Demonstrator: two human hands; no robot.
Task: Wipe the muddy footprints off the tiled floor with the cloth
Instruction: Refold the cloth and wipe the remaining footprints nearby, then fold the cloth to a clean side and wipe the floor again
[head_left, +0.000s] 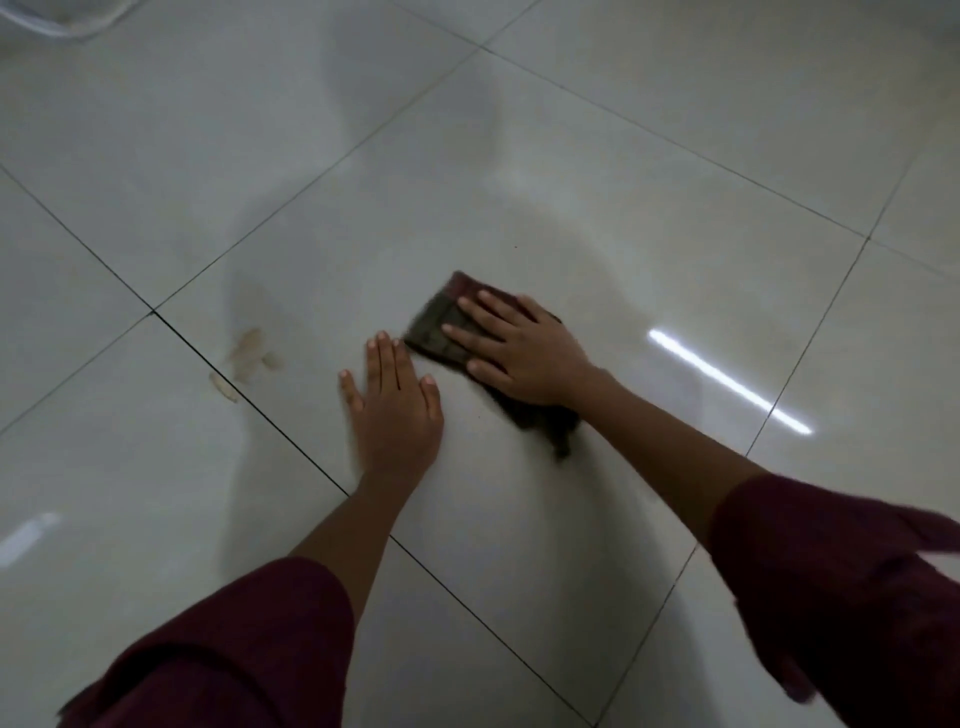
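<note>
the cloth (447, 332) was pressed flat under the spread right hand (519, 353); the left hand (395, 410) was spread flat on the tiled floor (623, 182). muddy footprints (249, 353) lay left, unwiped; firm, overlapping strokes toward them were judged best.

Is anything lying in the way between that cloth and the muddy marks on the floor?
Only the left hand, flat on the tile, lies roughly between the cloth under the right hand and the muddy marks. Otherwise there is bare tile.
</note>
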